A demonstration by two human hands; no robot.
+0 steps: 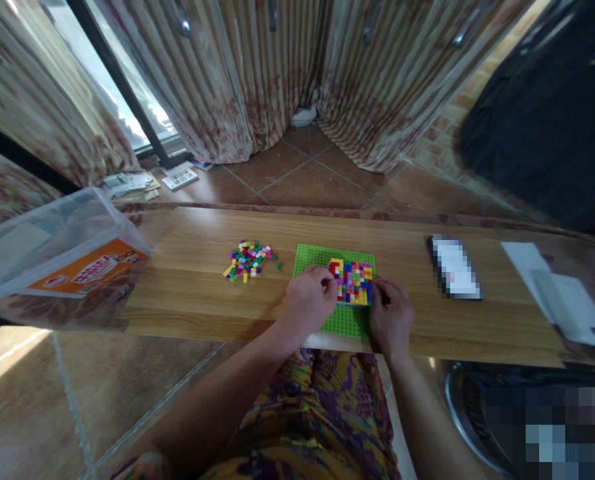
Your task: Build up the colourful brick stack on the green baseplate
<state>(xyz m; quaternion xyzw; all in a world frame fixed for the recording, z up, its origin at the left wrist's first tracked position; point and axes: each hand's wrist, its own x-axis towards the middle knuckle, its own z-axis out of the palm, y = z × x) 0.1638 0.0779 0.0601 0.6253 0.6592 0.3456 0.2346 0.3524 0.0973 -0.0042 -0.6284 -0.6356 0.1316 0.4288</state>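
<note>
A square block of small multicoloured toy bricks [351, 283] sits on a green studded baseplate [347, 321] on the wooden table. My left hand [308, 299] is closed at the block's left edge, its thumb and index finger curled against the side. On the opposite side, my right hand [392, 312] is closed with its fingertips at the right edge. Fingers cover parts of both edges, so any loose brick in them is hidden. Left of the baseplate lies a pile of loose coloured bricks [250, 259].
A clear plastic box [67, 233] with an orange label stands at the table's left end. To the right lie a phone [455, 267] and white sheets or packets [567, 300]. A black stool-like object [522, 377] is near the front right. Curtains [217, 80] hang beyond.
</note>
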